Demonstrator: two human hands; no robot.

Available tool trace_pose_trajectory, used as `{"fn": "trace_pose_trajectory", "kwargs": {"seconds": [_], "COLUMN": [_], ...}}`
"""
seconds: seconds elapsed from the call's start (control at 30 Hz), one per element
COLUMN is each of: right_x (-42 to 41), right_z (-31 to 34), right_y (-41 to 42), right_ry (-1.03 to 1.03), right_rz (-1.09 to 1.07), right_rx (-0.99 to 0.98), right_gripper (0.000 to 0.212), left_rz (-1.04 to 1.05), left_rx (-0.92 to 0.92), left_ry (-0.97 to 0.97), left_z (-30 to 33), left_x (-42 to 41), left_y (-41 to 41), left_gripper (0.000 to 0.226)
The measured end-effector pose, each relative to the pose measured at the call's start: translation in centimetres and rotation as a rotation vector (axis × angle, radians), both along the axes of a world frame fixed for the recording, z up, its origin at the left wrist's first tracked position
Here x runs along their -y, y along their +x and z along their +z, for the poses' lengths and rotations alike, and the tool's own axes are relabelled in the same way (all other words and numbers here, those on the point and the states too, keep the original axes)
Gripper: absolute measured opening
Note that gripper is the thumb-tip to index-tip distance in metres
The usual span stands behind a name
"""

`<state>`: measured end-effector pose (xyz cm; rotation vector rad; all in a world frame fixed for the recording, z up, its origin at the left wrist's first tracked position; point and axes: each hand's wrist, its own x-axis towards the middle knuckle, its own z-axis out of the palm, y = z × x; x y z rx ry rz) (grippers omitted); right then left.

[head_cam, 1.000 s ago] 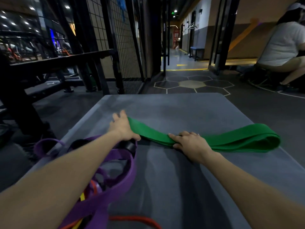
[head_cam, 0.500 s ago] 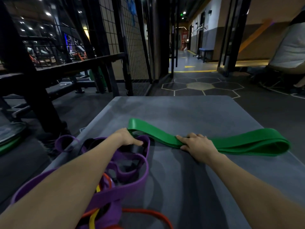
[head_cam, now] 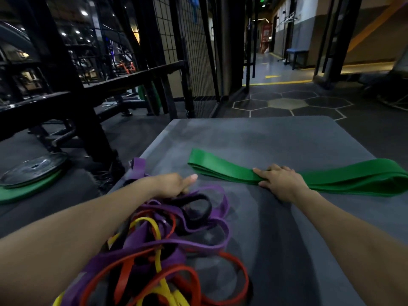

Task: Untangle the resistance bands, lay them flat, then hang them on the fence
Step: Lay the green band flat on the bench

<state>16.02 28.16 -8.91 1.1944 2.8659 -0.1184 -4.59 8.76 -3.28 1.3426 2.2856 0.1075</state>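
The left hand [head_cam: 174,184] is no longer resting on the green band's [head_cam: 223,170] left end as it was a second ago; it is now reaching into the tangled pile [head_cam: 172,235] of purple, black, yellow and red bands at near left, fingers curling onto a black loop, though a firm grasp is hard to confirm. The right hand [head_cam: 279,182] is still pressing flat, fingers straight, on the green band stretched across the grey mat [head_cam: 276,140]. So that band is looking laid out, and the next one is probably being picked while the fence [head_cam: 189,51] waits at far left.
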Motion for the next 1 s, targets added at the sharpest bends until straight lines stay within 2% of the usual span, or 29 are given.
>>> {"fn": "trace_pose_trajectory", "kwargs": {"seconds": [0.07,0.13,0.23,0.4,0.5,0.63,0.7,0.77,0.9,1.0], "right_x": [0.0,-0.1,-0.3,-0.3,-0.3,-0.2,-0.2,-0.1,0.1,0.3], "right_z": [0.0,0.0,-0.1,-0.5,-0.5,-0.4,-0.4,-0.3,-0.1,-0.2], "right_y": [0.1,0.1,0.1,0.4,0.4,0.5,0.4,0.3,0.3,0.4], "right_ry": [-0.007,-0.001,0.009,0.058,0.084,0.115,0.107,0.089,0.071,0.088], "right_rz": [-0.004,-0.002,0.008,0.034,0.047,0.063,0.065,0.057,0.048,0.044], "right_rx": [-0.003,-0.007,-0.013,-0.016,0.008,0.024,0.037,0.044,0.047,0.074], "right_gripper": [0.05,0.05,0.05,0.05,0.052,0.053,0.054,0.054,0.053,0.055], "left_rz": [0.005,0.07,0.071,-0.109,-0.176,-0.08,-0.105,-0.11,-0.147,-0.204], "left_rx": [-0.221,-0.383,-0.51,-0.799,-0.771,-0.485,-0.433,-0.446,-0.597,-0.688], "left_ry": [0.028,0.186,0.5,0.667,0.605,0.659,0.641,0.58,0.421,0.277], "left_z": [-0.4,-1.0,-1.6,-2.1,-2.0,-2.3,-2.5,-2.3,-2.4,-3.1], "left_x": [-1.8,-3.8,-6.0,-7.7,-7.9,-7.5,-7.3,-7.2,-7.6,-7.8], "left_y": [0.3,0.9,1.5,0.0,-1.1,-2.6,-3.2,-3.7,-4.0,-3.7], "left_gripper": [0.051,0.04,0.045,0.048,0.05,0.058,0.059,0.053,0.03,0.026]}}
